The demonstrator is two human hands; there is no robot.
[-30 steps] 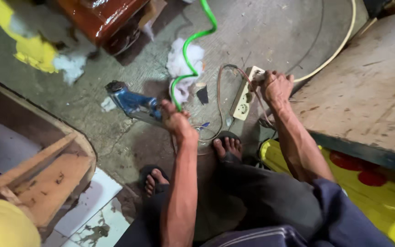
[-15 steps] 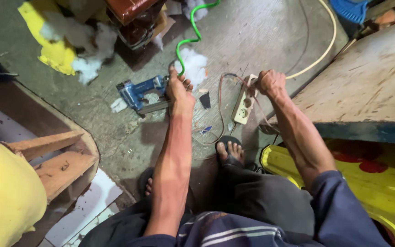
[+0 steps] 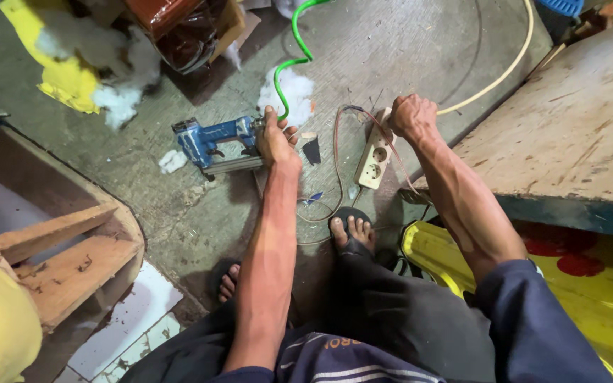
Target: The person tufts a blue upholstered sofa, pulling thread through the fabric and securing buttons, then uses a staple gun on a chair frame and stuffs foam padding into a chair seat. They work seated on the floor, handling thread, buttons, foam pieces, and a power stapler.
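two hands out over the concrete floor (image 3: 406, 42), and there's the big plywood board (image 3: 576, 128) at the right, edge running beside the right forearm. wooden frame (image 3: 58, 248) low at the left. now the blue pneumatic stapler (image 3: 211, 144) lying on the floor, left hand (image 3: 277, 138) on its rear end, grip closed round the spot where the coiled green air hose (image 3: 294, 60) joins. white stuffing (image 3: 294, 91) sits just behind that hose. right hand (image 3: 413, 117), grip curled into a fist at the top end of the white power strip (image 3: 373, 152), brown cord (image 3: 338, 152) looping beside it. whether the fist grips the strip or the cord, can't tell. sandalled foot (image 3: 351, 234) just below.
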